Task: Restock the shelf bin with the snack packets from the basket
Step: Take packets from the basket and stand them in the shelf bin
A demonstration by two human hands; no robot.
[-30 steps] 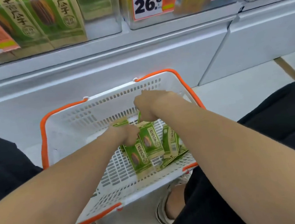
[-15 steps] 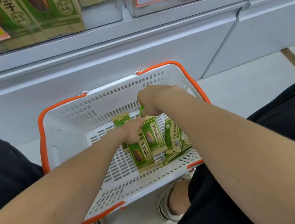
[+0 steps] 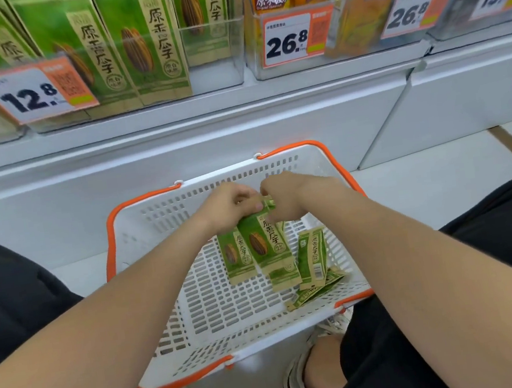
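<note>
My left hand (image 3: 227, 206) and right hand (image 3: 284, 198) meet over the far part of the basket (image 3: 143, 225), both pinched on the top edges of a small bunch of green snack packets (image 3: 262, 244), which hang down from the fingers above the basket floor. I judge these packets light, thin and a little floppy, with a smooth printed film that can slide, so holding at the flat sealed top is the best place. More loose packets (image 3: 313, 259) lie on the basket floor, nearer to me and on its right side. The basket is white perforated plastic with an orange rim. Above and beyond it stands the clear shelf bin (image 3: 218, 70), rigid, already holding bigger green packs of the same design.
</note>
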